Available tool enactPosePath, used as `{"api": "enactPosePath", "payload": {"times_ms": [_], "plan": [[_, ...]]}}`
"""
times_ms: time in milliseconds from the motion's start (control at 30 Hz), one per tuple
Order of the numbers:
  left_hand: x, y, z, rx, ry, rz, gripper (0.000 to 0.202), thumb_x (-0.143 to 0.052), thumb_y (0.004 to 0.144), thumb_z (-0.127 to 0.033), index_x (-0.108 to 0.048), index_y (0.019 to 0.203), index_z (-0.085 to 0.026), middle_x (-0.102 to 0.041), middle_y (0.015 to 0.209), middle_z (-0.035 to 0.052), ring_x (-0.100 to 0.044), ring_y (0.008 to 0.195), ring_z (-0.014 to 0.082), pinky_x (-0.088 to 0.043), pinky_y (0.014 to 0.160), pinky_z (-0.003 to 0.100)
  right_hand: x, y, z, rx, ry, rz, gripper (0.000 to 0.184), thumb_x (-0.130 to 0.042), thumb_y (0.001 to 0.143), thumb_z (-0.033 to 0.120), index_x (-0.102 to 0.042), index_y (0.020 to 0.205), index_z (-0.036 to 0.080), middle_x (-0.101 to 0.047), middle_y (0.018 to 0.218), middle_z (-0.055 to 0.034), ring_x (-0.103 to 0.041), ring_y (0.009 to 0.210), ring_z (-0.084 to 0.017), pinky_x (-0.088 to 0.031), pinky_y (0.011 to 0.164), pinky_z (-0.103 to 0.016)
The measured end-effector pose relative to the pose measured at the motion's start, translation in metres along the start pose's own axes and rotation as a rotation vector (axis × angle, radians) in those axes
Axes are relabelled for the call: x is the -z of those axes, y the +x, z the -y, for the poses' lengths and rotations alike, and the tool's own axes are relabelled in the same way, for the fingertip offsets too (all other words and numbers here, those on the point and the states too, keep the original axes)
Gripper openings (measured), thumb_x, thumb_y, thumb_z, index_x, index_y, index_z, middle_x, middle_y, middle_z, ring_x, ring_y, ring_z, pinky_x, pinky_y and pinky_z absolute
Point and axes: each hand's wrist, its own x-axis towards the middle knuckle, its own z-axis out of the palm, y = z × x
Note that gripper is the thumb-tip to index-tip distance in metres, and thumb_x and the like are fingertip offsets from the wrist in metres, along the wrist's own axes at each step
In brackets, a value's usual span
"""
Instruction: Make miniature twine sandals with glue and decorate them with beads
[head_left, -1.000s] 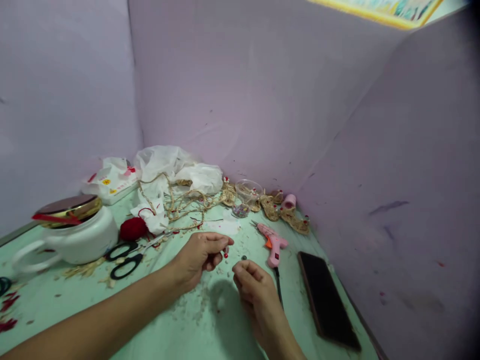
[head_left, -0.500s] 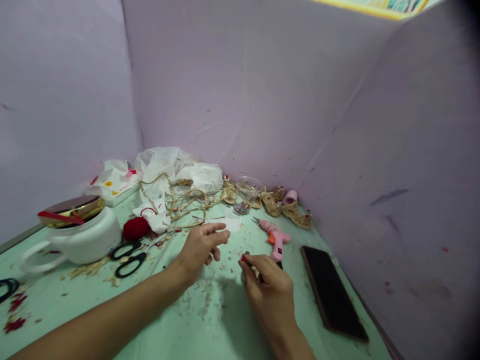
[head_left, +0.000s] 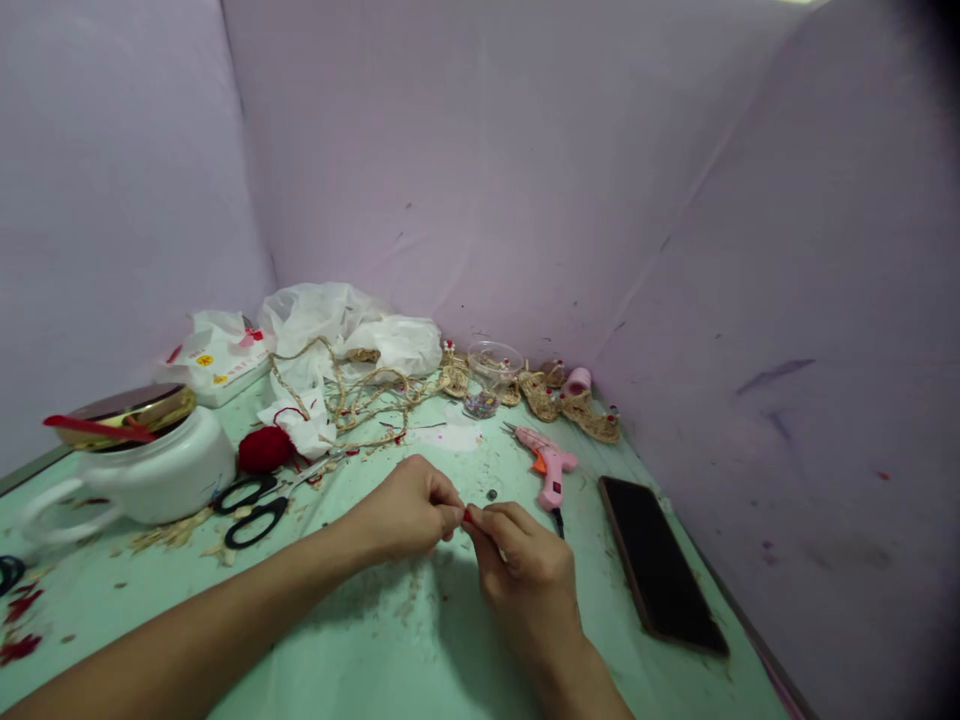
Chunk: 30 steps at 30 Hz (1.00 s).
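Note:
Between the thumb and forefinger of my right hand point(head_left: 529, 565) is a tiny red piece point(head_left: 468, 516), too small to name. My left hand point(head_left: 416, 510) is closed, its fingertips pinched together right at the red piece; whether they grip it too is hidden. Just beyond my fingers a small dark round bead-like thing point(head_left: 492, 494) lies on the green tablecloth point(head_left: 360, 650). A pink glue gun point(head_left: 546, 462) rests past my right hand, its nozzle pointing away to the left.
Right of my hands lies a black phone point(head_left: 664, 565). On the left are black-handled scissors point(head_left: 256, 520), a red yarn ball point(head_left: 265, 450) and a white teapot-like pot point(head_left: 161, 475). Tangled twine point(head_left: 375, 400), plastic bags point(head_left: 330, 315), a clear cup point(head_left: 493, 368) and woven pieces point(head_left: 538, 395) line the back wall.
My left hand has moved right and closed from spread fingers to a pinch against my right fingertips. My right hand has shifted slightly left with the red piece. The view has tilted down a little.

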Motion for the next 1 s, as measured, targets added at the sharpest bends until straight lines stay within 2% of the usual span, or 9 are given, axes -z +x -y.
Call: {"api": "enactPosePath", "payload": {"times_ms": [133,200,300,400,633,733,867,933,1000], "plan": [[-0.003,-0.003,-0.002,-0.048,0.069,-0.119,0.017,-0.048,0.061,-0.021,-0.060,0.052,-0.012,-0.045,0.045,-0.0033,-0.038,0.045,0.0089,-0.027,0.044,0.021,0.003,0.001,0.002,-0.126,0.038,0.022,0.015,-0.052,0.080,0.020,-0.065,0.085,0.015,-0.064,0.069,-0.0049,-0.056,0.057,-0.014,-0.041,0.053,-0.023],[-0.004,-0.006,-0.004,-0.094,0.162,-0.175,0.019,-0.047,0.064,-0.020,-0.061,0.053,-0.012,-0.047,0.045,-0.0023,-0.039,0.046,0.0095,-0.027,0.045,0.021,0.005,0.003,0.004,-0.260,0.072,0.060,0.018,-0.051,0.081,0.027,-0.064,0.077,0.015,-0.060,0.063,-0.0026,-0.051,0.052,-0.013,-0.037,0.050,-0.023],[-0.007,-0.012,-0.007,-0.223,0.331,-0.234,0.023,-0.045,0.069,-0.018,-0.064,0.059,-0.013,-0.056,0.050,0.0006,-0.046,0.049,0.0105,-0.031,0.048,0.021,0.005,0.007,0.006,-0.429,0.168,0.198,0.034,-0.043,0.084,0.037,-0.057,0.061,0.017,-0.053,0.054,0.0003,-0.045,0.050,-0.012,-0.032,0.047,-0.023],[-0.012,-0.017,-0.006,-0.392,0.454,-0.268,0.024,-0.043,0.073,-0.016,-0.062,0.059,-0.014,-0.060,0.056,0.0030,-0.051,0.052,0.0108,-0.034,0.052,0.022,0.004,0.008,0.008,-0.473,0.285,0.268,0.039,-0.034,0.087,0.041,-0.045,0.057,0.019,-0.046,0.053,0.0021,-0.042,0.053,-0.012,-0.031,0.049,-0.023],[-0.026,-0.025,-0.001,-0.729,0.729,-0.440,0.023,-0.041,0.077,-0.012,-0.052,0.058,-0.014,-0.051,0.053,0.0023,-0.045,0.047,0.0104,-0.030,0.046,0.024,0.000,0.002,0.006,-0.514,0.532,0.208,0.038,-0.032,0.088,0.043,-0.033,0.057,0.021,-0.032,0.051,0.0062,-0.031,0.049,-0.010,-0.024,0.044,-0.022],[-0.027,-0.026,-0.002,-0.769,0.649,-0.482,0.023,-0.040,0.076,-0.010,-0.050,0.056,-0.015,-0.049,0.051,0.0004,-0.043,0.045,0.0091,-0.031,0.045,0.022,-0.001,0.003,0.005,-0.501,0.581,0.189,0.038,-0.034,0.087,0.044,-0.032,0.056,0.021,-0.029,0.049,0.0071,-0.029,0.046,-0.009,-0.023,0.044,-0.022],[-0.025,-0.027,-0.005,-0.778,0.462,-0.513,0.022,-0.042,0.074,-0.011,-0.047,0.052,-0.015,-0.043,0.047,-0.0024,-0.037,0.043,0.0069,-0.029,0.044,0.021,0.002,0.005,0.007,-0.432,0.525,0.178,0.037,-0.034,0.087,0.042,-0.031,0.056,0.021,-0.029,0.050,0.0066,-0.029,0.046,-0.009,-0.022,0.044,-0.022],[-0.026,-0.027,-0.006,-0.709,0.374,-0.503,0.022,-0.044,0.071,-0.013,-0.046,0.050,-0.015,-0.039,0.045,-0.0040,-0.033,0.041,0.0056,-0.027,0.042,0.020,0.004,0.006,0.009,-0.387,0.493,0.181,0.036,-0.033,0.087,0.040,-0.031,0.056,0.021,-0.031,0.050,0.0060,-0.030,0.046,-0.009,-0.023,0.044,-0.023],[-0.026,-0.027,-0.008,-0.581,0.269,-0.460,0.021,-0.045,0.069,-0.015,-0.046,0.048,-0.015,-0.035,0.043,-0.0054,-0.029,0.040,0.0047,-0.024,0.040,0.019,0.006,0.006,0.010,-0.344,0.457,0.178,0.035,-0.032,0.088,0.037,-0.031,0.057,0.021,-0.031,0.050,0.0056,-0.030,0.046,-0.010,-0.023,0.045,-0.023]]}}
